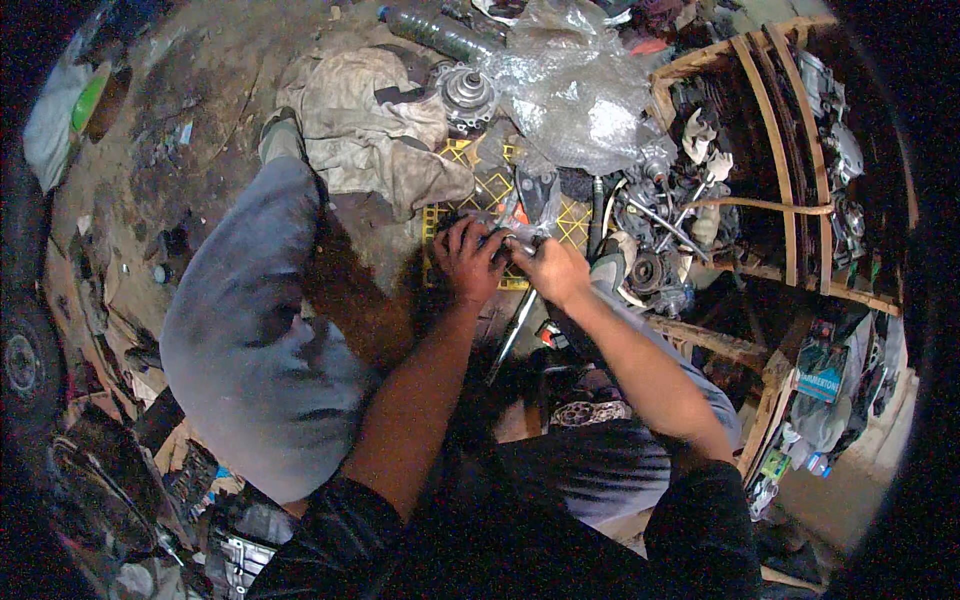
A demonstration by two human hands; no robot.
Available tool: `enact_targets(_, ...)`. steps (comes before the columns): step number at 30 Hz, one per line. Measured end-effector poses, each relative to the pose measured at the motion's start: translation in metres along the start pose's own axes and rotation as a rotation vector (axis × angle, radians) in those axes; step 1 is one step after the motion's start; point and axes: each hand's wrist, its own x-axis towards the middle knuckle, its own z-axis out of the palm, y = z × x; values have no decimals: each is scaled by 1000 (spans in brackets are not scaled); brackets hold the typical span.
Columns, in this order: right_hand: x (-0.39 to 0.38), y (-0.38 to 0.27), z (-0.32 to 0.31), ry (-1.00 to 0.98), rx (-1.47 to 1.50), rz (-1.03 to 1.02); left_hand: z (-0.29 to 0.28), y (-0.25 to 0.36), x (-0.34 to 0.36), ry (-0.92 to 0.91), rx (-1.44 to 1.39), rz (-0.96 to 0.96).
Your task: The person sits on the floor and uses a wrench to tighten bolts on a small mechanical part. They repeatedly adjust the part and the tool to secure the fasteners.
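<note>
My left hand (468,260) and my right hand (556,270) meet over a yellow plastic grid crate (572,222). Fingers of both are bent around a small piece between them; it is mostly hidden, and I cannot make out its kind. Clear plastic and a bit of orange show just beyond my fingertips. Below the right hand a long shiny metal bar (513,335) slants down toward my lap. A round, finned metal part (468,94) lies beyond the left hand, beside a stained beige cloth (360,125).
Bubble wrap (570,90) covers the far middle, with a dark plastic bottle (435,35) at its left. Tools and greasy metal parts (655,265) crowd the right, next to a wooden frame (785,150). My bent left leg (250,330) borders the left side of the work area.
</note>
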Motion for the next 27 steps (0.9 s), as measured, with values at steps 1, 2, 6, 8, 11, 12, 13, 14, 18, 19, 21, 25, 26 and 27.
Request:
enact_targets(1,-5,-4,4,22,65,65,0,0,-1,1,1,-3)
enact_targets(2,-9,-7,4,-3,120,103,-1,-1,-2,3,3,-7)
enact_targets(6,-5,-12,5,-46,143,133,0,-7,-2,48,32,27)
enact_targets(8,-1,-10,10,-66,157,155,2,-6,-1,61,57,26)
enact_targets(11,11,21,69,68,328,72,6,3,0,14,61,35)
enact_targets(12,7,13,69,72,368,51,4,-1,0,-8,78,27)
enact_targets(13,2,3,69,76,407,27,5,-6,-2,20,87,27)
enact_targets(14,-7,-15,55,61,492,84,7,-13,-4,47,97,26)
enact_targets(18,-7,-26,81,219,1017,134,14,-10,-5,58,117,29)
enact_targets(19,-1,-26,89,108,1010,285,16,-14,-5,52,114,43)
enact_targets(21,13,-26,98,-112,980,584,21,-23,-7,42,103,72)
enact_targets(25,14,-53,110,75,1244,670,25,-39,-5,121,60,170)
enact_targets(26,10,-60,107,89,1181,665,27,-51,-6,121,77,190)
enact_targets(27,5,-68,104,103,1118,658,28,-63,-8,123,95,209)
